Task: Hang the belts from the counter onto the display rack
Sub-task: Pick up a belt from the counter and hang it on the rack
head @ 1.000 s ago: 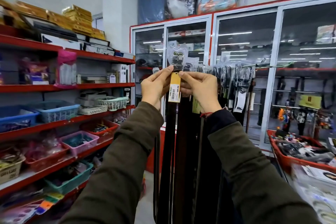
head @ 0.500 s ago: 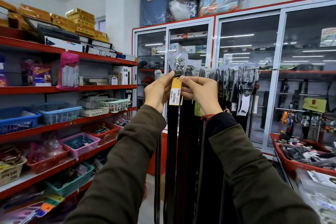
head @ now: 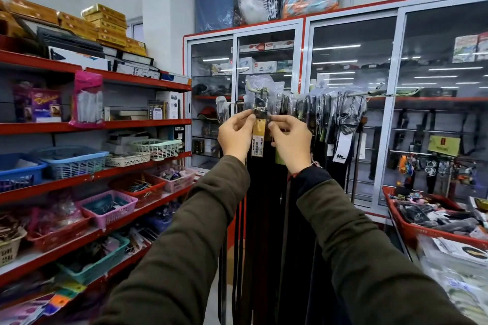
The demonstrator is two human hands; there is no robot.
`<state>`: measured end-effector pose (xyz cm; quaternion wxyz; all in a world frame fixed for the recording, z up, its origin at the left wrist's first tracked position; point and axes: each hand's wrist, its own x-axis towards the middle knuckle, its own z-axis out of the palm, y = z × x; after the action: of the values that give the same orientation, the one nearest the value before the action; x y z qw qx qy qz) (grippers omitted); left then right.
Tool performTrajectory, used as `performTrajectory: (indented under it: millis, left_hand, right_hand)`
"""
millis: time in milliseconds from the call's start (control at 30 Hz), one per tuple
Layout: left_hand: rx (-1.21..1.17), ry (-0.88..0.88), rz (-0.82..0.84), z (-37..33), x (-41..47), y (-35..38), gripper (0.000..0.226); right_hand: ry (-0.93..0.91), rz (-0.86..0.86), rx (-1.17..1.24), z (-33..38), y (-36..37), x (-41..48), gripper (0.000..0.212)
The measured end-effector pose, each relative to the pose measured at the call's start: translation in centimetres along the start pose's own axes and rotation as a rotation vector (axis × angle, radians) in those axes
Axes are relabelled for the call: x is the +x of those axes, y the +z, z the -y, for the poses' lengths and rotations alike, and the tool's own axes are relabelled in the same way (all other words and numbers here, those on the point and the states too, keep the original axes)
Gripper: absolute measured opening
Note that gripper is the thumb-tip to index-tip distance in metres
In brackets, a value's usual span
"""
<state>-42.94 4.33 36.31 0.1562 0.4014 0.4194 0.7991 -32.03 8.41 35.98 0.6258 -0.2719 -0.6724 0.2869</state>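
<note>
1. Belt [head: 260, 192]: dark strap hanging straight down in front of us, buckle [head: 260, 108] up top in a clear plastic wrap, at rail height. Yellow price tag [head: 258, 137] dangles just below the buckle.
2. Left hand [head: 235, 134]: pinched shut on the strap's top edge, just left of the tag. Right hand [head: 290, 140]: pinched on the same belt, right of the tag. We read the two-sided hold as keeping the buckle square to the hook.
3. Display rack [head: 383, 92]: horizontal rail running right from the buckle, already packed with wrapped buckles and hanging belts. Our belt sits at its left end, touching the neighbours.
4. Can't tell whether the buckle is seated on a hook or just held against it; the plastic wrap hides the contact.
5. Judgement: hang step nearly done; we should release only once the weight sits on the rack.
6. Surroundings: red shelves [head: 105, 124] with baskets left, glass cabinet [head: 351, 60] behind.
</note>
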Motion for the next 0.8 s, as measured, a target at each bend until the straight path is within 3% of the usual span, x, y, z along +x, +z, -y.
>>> performTrajectory:
  millis: [167, 333, 800]
  left_hand:
    - [0.437, 0.429, -0.017, 3.5, -3.9, 0.2, 0.044]
    - [0.836, 0.684, 0.038, 7.6, -8.5, 0.5, 0.057]
    - [0.826, 0.519, 0.399, 16.1, -23.4, 6.3, 0.056]
  right_hand:
    - [-0.38, -0.033, -0.568, -3.0, -2.4, -3.3, 0.03]
    - [-0.453, -0.121, -0.768, -6.8, -5.6, -6.8, 0.044]
    - [-0.136, -0.17, -1.124, -13.4, -19.5, -18.9, 0.051]
